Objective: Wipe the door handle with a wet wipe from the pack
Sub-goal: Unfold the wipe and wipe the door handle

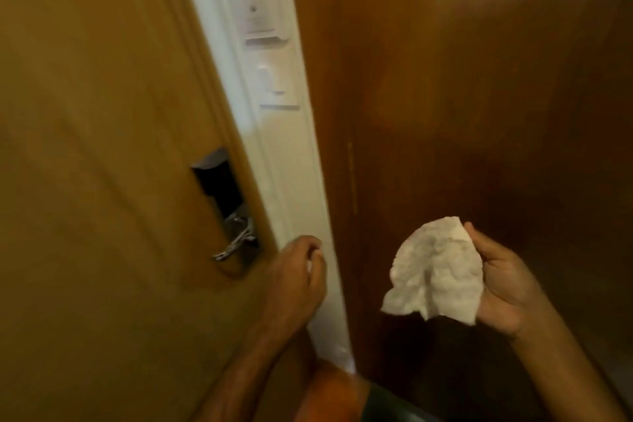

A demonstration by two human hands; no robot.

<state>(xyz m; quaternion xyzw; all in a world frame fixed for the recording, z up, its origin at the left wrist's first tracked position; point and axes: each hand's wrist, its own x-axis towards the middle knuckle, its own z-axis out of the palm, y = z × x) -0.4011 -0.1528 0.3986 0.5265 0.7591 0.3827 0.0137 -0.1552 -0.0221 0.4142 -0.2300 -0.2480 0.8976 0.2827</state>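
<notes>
Holding a crumpled wet wipe, your right hand is closed around its edge, well right of the door. Door handle: silver lever below a dark lock plate, long axis slanting down-left, lying up and to the left of both hands. Your left hand: loosely curled, whether it holds anything cannot be told; near the handle, at the white door frame. Wipe must cross leftward past the frame.

Door handle left of wet wipe
</notes>
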